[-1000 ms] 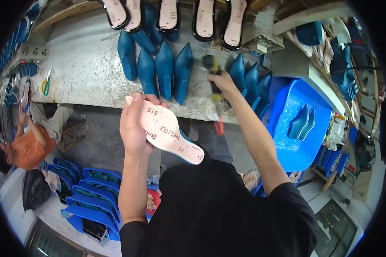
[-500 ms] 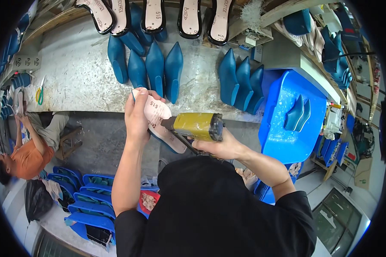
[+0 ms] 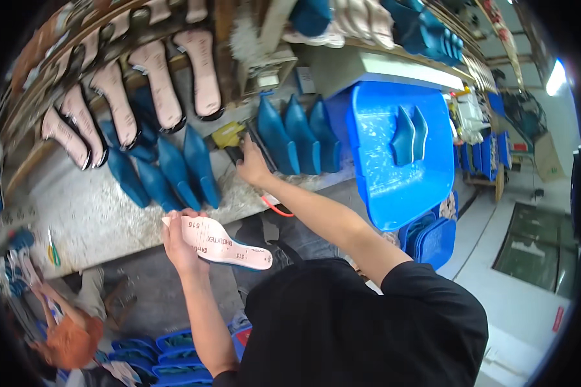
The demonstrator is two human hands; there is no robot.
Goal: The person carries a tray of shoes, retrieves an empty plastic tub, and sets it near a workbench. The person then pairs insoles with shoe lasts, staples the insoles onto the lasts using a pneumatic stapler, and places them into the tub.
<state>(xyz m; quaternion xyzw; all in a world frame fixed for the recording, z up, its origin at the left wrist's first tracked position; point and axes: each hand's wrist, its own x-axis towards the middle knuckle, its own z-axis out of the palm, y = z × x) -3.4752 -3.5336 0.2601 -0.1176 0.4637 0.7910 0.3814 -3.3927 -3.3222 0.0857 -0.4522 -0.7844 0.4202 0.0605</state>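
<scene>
My left hand grips a blue shoe last by its broad end, just off the front edge of the bench. A pale pink insole lies along the last's upturned sole and hides most of it. Over the bench, my right hand is closed around the dark handle of a yellow and black staple gun. The gun is at the bench top, between two groups of blue lasts; whether it rests fully on the surface I cannot tell. The nearest lasts stand just right of the right hand.
More blue lasts stand left of the gun. Behind them hang several black-edged pink insoles. A blue tub holding two teal pieces stands right of the bench. An orange hose crosses the bench edge. A person in orange sits at left.
My right hand has carried the staple gun away from the insole, forward onto the bench area. My left hand still holds the last, now turned more sideways. The whole view has swung right.
</scene>
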